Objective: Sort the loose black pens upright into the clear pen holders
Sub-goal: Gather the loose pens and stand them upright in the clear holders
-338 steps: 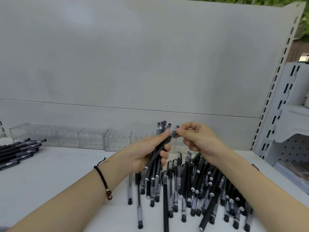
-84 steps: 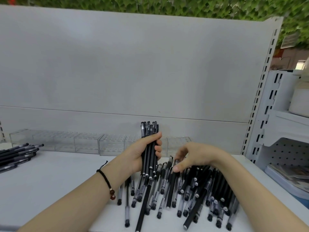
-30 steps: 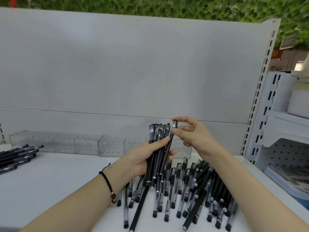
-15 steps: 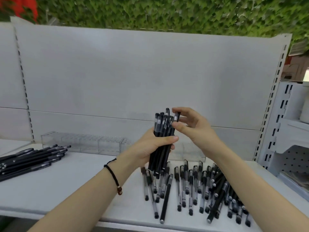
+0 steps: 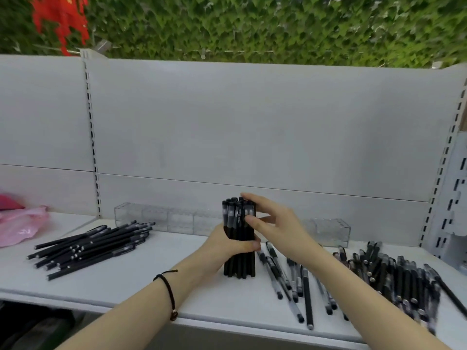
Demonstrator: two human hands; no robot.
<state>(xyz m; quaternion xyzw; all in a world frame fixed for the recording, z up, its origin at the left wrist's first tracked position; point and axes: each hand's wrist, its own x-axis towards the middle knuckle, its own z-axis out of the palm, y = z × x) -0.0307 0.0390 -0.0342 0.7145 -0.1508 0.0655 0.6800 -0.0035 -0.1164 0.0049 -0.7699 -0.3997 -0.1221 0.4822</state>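
Black pen bundle [image 5: 238,238]: a tight fistful of pens standing upright on the white shelf surface [image 5: 126,281], long axis vertical. The capped ends point up and the lower ends appear to rest on the shelf, a little left of centre near the front edge.

Left hand [image 5: 227,245]: fingers wrapped round the middle of the bundle, gripping it. A dark cord bracelet [image 5: 168,286] sits on the wrist.

Right hand [image 5: 275,223]: thumb on the near side and curved fingers over the top, pinching the bundle's cap end.

Loose pens [image 5: 391,279]: scattered flat to the right of the bundle, mostly lying front to back, some overlapping. The far-right ones are blurred.

A second pile of black pens [image 5: 88,246] lies flat to the left, well apart and roughly parallel, angled toward the back right.

Clear pen holders [image 5: 171,218]: a row along the back of the shelf behind the hands, with one more [image 5: 331,231] at right. No pens can be made out in them.

Surroundings: a grey-white back panel [image 5: 252,122] with slotted uprights [image 5: 91,135], and a pink plastic bag [image 5: 20,226] at far left. Above the panel are a green leaf wall [image 5: 252,26] and a red ornament [image 5: 60,18].
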